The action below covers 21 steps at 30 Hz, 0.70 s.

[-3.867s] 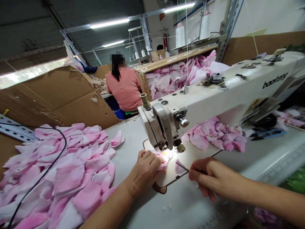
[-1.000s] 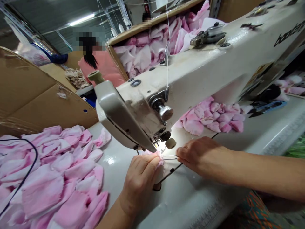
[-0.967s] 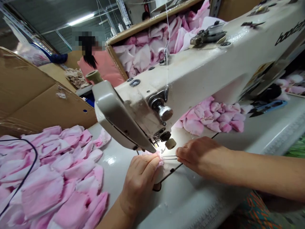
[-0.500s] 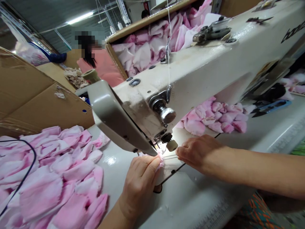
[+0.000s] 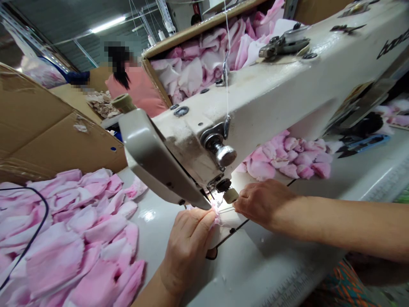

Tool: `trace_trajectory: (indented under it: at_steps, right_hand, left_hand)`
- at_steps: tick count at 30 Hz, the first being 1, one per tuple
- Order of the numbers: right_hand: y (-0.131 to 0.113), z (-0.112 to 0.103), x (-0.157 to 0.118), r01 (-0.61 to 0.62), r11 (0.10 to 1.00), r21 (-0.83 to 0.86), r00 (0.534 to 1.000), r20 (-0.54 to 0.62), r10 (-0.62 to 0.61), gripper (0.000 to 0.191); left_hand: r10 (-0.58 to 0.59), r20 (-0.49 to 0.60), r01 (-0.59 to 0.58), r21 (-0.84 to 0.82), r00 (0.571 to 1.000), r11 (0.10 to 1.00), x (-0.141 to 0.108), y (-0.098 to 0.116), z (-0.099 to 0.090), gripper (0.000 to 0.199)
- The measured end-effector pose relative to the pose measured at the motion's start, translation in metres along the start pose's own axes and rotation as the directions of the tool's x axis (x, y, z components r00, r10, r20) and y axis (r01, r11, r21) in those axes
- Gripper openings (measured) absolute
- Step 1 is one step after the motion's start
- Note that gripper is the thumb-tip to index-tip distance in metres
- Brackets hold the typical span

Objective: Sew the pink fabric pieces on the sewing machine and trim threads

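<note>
A white industrial sewing machine (image 5: 191,149) arches over the table, with its lit needle area (image 5: 217,197) low in the middle of the view. A small ruffled pink fabric piece (image 5: 216,216) lies under the needle, partly hidden by my fingers. My left hand (image 5: 188,245) grips it from the near side. From the right, my right hand (image 5: 263,204) pinches a thin metal rod (image 5: 226,209), whose tip reaches the fabric beside the presser foot. The foot itself is hidden by the glare and the machine head.
Pink-and-white plush pieces (image 5: 64,243) are heaped on the left of the white table (image 5: 252,264), and more (image 5: 287,160) lie behind the machine arm. A co-worker in a pink shirt (image 5: 137,91) sits beyond a cardboard wall (image 5: 57,136). A black cable (image 5: 38,204) crosses the left pile.
Since the earliest frame, both hands have closed in on the needle, with the pink fabric now under it. In the last second, my right hand has shifted slightly toward the needle.
</note>
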State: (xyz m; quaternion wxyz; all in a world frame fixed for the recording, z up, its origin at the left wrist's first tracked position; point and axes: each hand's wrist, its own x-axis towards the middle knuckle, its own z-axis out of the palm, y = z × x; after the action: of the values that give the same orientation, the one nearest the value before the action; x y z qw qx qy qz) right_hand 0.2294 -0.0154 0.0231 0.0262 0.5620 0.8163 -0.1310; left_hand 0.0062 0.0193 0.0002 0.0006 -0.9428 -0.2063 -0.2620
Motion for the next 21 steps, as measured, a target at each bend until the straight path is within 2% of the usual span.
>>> trace_trajectory:
  at_steps: [6, 11, 17, 21]
  right_hand:
    - [0.0042, 0.0076, -0.0007, 0.132, 0.989, -0.064, 0.984, -0.109, -0.139, 0.01]
    - [0.0052, 0.0057, -0.001, 0.23, 0.97, -0.078, 0.964, -0.118, -0.238, 0.008]
    - [0.0091, 0.0073, -0.0011, 0.281, 0.954, -0.104, 0.941, -0.168, -0.295, 0.008]
    - [0.0104, 0.0112, 0.0008, 0.266, 0.96, -0.091, 0.938, -0.204, -0.279, 0.007]
  left_hand:
    - [-0.016, 0.016, 0.016, -0.003, 1.0, 1.0, 0.0002, 0.0006, 0.0003, 0.011]
    - [-0.007, 0.008, 0.008, -0.024, 1.0, 1.0, -0.0009, -0.0002, 0.0006, 0.015]
    - [0.016, -0.02, -0.017, -0.051, 1.0, 0.999, -0.0033, -0.0007, -0.0005, 0.02]
    - [0.023, -0.015, -0.025, -0.103, 1.0, 0.994, -0.0047, 0.0002, -0.0029, 0.021]
